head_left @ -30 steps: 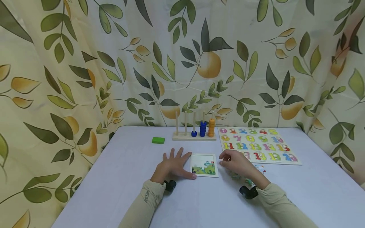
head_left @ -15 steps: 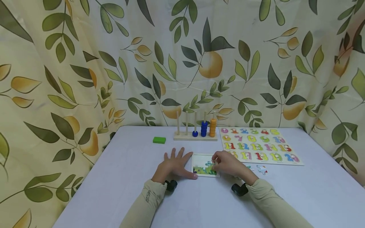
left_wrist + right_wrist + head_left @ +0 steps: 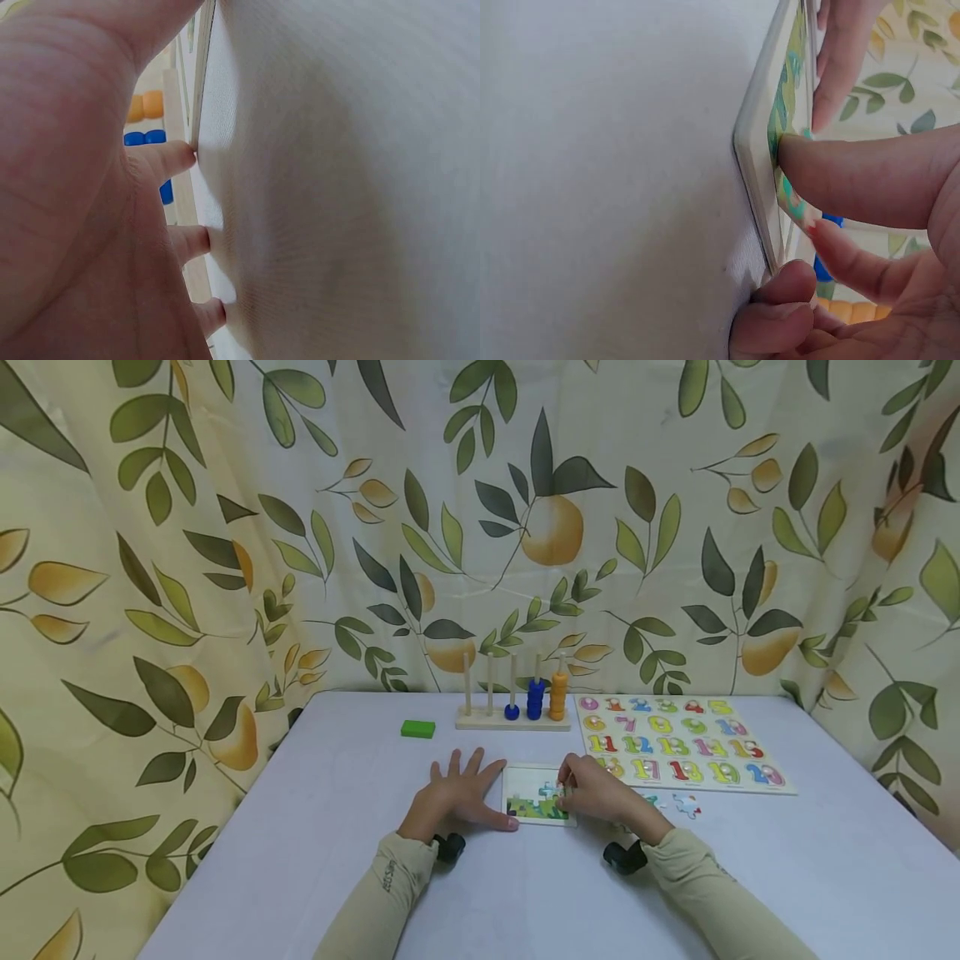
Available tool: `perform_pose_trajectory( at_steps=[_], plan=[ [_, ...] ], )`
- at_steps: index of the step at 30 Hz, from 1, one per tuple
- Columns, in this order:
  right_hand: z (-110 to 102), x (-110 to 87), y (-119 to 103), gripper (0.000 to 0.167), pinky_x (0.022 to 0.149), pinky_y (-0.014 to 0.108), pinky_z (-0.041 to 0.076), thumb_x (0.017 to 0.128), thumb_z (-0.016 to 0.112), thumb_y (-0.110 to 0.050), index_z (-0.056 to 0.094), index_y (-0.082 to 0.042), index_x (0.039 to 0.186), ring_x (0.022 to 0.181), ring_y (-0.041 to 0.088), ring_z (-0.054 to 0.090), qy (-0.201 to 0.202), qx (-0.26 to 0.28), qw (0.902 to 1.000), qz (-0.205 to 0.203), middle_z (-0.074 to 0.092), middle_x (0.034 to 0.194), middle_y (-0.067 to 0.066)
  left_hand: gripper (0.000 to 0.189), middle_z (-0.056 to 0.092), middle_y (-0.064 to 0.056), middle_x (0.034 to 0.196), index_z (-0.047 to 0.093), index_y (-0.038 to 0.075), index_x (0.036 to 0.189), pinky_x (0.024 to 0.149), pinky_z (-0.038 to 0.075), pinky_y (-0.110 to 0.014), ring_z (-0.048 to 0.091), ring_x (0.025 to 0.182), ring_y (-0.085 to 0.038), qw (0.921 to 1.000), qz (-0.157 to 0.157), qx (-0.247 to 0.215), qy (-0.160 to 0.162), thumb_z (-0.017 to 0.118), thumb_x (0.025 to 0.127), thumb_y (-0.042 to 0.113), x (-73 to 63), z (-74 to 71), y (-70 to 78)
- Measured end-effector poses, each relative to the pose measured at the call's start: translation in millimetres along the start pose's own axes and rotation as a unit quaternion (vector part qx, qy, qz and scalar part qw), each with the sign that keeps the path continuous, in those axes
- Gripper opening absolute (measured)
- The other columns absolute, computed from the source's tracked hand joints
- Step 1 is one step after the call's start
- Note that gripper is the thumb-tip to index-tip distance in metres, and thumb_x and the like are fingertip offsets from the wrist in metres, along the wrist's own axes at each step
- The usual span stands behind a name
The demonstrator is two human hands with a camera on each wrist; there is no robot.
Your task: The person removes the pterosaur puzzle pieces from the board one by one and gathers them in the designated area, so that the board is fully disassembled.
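Observation:
A small jigsaw puzzle tray with a pale frame lies on the table, green pieces fitted along its lower part and its upper left bare. My left hand rests with fingers spread at the tray's left side, thumb at the lower left corner and index fingertip by the upper left. Over the right side of the tray, my right hand pinches a jigsaw piece between thumb and index finger. In the right wrist view the piece is tilted against the tray's picture, and the other fingers curl beside the rim.
Loose jigsaw pieces lie right of my right hand, partly hidden by it. Behind them is a number puzzle board. A wooden bead counter with blue and orange beads stands behind the tray, and a green block lies to its left.
My right hand has moved left from beside the tray to over its right side, then stayed almost still there. The left hand has kept its place.

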State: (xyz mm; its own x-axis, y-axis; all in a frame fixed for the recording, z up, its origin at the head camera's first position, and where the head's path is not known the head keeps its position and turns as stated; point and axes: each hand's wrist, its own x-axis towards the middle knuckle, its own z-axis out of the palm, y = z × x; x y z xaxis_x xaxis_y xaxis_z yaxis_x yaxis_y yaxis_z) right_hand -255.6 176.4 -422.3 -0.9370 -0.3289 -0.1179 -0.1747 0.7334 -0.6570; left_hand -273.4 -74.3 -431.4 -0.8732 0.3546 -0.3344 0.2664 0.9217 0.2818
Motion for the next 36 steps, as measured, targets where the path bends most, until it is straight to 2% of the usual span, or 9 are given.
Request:
perform_pose_trajectory(
  at_steps=[11,24,30,32,36],
  plan=[
    [5.2,-5.0,0.4,0.027,0.069,0.036,0.041,0.094,0.078,0.001,0.054,-0.006,0.102,0.079,0.022,0.052,0.014,0.019,0.9996,-0.016,0.056,0.088,0.006,0.106,0.012,-0.009,0.18,0.029,0.033,0.171,0.124,0.004,-0.072,0.003,0.162,-0.046,1.0,-0.002,-0.003,-0.003,0.077,0.086,0.073,-2.8,-0.2,2.1],
    [2.8,-5.6,2.8,0.02,0.07,0.036,0.043,0.097,0.071,0.005,0.056,-0.006,0.1,0.082,0.023,0.053,0.032,0.038,0.9986,-0.019,0.058,0.092,0.007,0.107,0.012,-0.01,0.179,0.028,0.032,0.171,0.124,0.003,-0.072,0.002,0.162,-0.046,0.9999,0.012,-0.005,0.005,0.078,0.085,0.072,-0.5,1.5,-1.3],
    [1.6,-6.2,2.4,0.02,0.072,0.037,0.044,0.095,0.07,0.006,0.056,-0.007,0.098,0.084,0.023,0.055,0.023,0.048,0.9984,-0.021,0.06,0.092,0.006,0.108,0.011,-0.01,0.179,0.028,0.032,0.171,0.123,0.003,-0.074,0.001,0.162,-0.046,0.9999,0.012,-0.004,0.006,0.078,0.084,0.073,1.9,1.7,-2.4],
    [1.5,-7.2,1.7,0.02,0.073,0.037,0.045,0.095,0.07,0.006,0.056,-0.007,0.098,0.085,0.023,0.055,0.017,0.047,0.9985,-0.021,0.061,0.093,0.005,0.107,0.012,-0.01,0.179,0.028,0.031,0.171,0.124,0.004,-0.073,0.002,0.162,-0.046,0.9999,0.009,-0.004,0.003,0.078,0.085,0.072,-1.4,-1.0,-0.7],
    [1.0,-8.2,1.5,0.013,0.075,0.037,0.046,0.095,0.07,0.004,0.062,-0.006,0.1,0.087,0.022,0.055,0.006,0.035,0.999,-0.027,0.062,0.093,0.004,0.107,0.012,-0.009,0.179,0.028,0.032,0.171,0.124,0.006,-0.072,0.003,0.162,-0.045,0.9999,0.01,0.0,0.003,0.077,0.085,0.073,-0.9,-0.2,-1.3]
  ],
)
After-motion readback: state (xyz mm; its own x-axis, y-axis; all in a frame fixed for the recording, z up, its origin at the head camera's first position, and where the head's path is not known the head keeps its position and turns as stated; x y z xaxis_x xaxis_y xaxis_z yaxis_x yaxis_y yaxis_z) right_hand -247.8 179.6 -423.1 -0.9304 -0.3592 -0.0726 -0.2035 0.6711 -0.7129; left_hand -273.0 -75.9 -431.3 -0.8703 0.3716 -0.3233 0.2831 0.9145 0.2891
